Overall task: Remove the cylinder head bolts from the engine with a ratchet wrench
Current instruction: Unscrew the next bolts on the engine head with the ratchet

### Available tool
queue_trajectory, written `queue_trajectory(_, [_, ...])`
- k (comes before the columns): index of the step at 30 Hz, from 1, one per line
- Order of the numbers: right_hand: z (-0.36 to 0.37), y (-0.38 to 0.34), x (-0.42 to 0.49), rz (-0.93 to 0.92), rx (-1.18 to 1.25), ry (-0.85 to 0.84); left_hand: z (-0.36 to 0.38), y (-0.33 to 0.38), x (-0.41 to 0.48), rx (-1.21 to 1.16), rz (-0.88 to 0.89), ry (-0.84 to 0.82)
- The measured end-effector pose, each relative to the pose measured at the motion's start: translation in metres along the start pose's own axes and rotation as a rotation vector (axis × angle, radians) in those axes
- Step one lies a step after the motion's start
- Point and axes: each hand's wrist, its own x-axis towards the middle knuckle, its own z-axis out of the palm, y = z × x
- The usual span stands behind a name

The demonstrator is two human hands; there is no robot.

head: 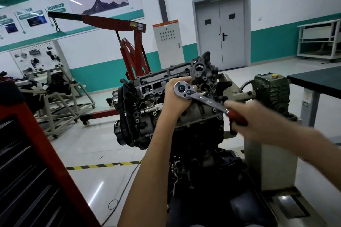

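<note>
Nearest, at the lower left, the corner of a red tool cabinet (pixel 36 162) stands beside the person, and both bare forearms stretch out past it. The right hand (pixel 258 118), blurred, has its fingers wrapped round the red handle (pixel 238 118) of the ratchet wrench (pixel 203 98). The left hand (pixel 175 97) is curled close under and around the chrome ratchet head (pixel 181 89), cupping it where the drive drops toward the engine (pixel 145 101). The socket and the cylinder head bolt it should be sitting on are hidden behind that left hand, so I cannot tell how deeply it is seated. The other bolts are too small among the valve gear to pick out. To do this turn well, I judge the left hand's job is to press the head straight down along the bolt's axis while the right pulls the handle in a flat arc (a tilted socket rounds a hex quickly). The pull should be steady rather than jerked. The engine sits tilted on its stand, so the swing wants checking against the castings at the right end of the head. Beyond, the green gearbox (pixel 271 94) of the stand sits right of the engine, a red engine hoist (pixel 132 46) stands behind it, and grey double doors (pixel 219 33) close the far wall.
</note>
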Motion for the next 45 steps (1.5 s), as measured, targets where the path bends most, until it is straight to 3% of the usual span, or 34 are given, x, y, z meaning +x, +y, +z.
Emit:
queue_trajectory(2, [-0.024,0.013,0.01,-0.06,-0.263,0.064,0.0,0.004,0.002,0.064,0.038,-0.053])
queue_trajectory(4, [-0.023,0.015,0.008,-0.057,-0.296,0.127,0.004,0.004,0.0,0.033,0.022,-0.003])
queue_trajectory(6, [0.008,0.006,-0.005,0.02,-0.137,0.171,0.01,0.001,-0.004,-0.036,-0.037,0.118])
queue_trajectory(11, [0.113,-0.075,-0.017,0.322,0.586,0.418,0.026,0.005,-0.003,-0.05,-0.082,0.257])
queue_trajectory(14, [0.134,-0.091,-0.008,0.301,0.708,0.424,0.024,0.003,-0.003,-0.02,-0.06,0.273])
queue_trajectory(21, [0.021,-0.008,-0.006,0.01,0.015,0.054,-0.007,-0.005,-0.008,-0.01,-0.022,-0.022])
queue_trajectory(23, [-0.01,0.005,0.004,-0.059,-0.229,0.101,-0.009,-0.006,-0.002,0.037,0.011,-0.116])
queue_trajectory(25, [-0.016,0.009,0.006,-0.075,-0.288,0.158,-0.005,-0.006,-0.002,0.031,0.01,-0.078])
queue_trajectory(29, [0.05,-0.018,-0.016,0.08,0.076,0.256,0.011,-0.007,-0.01,-0.117,-0.078,0.203])
queue_trajectory(32, [0.103,-0.059,-0.016,0.225,0.468,0.358,0.02,0.0,-0.005,-0.104,-0.098,0.267])
queue_trajectory(35, [0.125,-0.078,-0.009,0.262,0.624,0.353,0.021,0.002,-0.004,-0.077,-0.094,0.258])
queue_trajectory(41, [0.027,-0.01,-0.007,0.031,0.115,0.02,0.003,0.0,-0.01,-0.09,-0.063,0.11])
queue_trajectory(45, [-0.029,0.018,0.012,-0.062,-0.345,0.105,0.003,0.007,-0.006,0.021,0.019,-0.021])
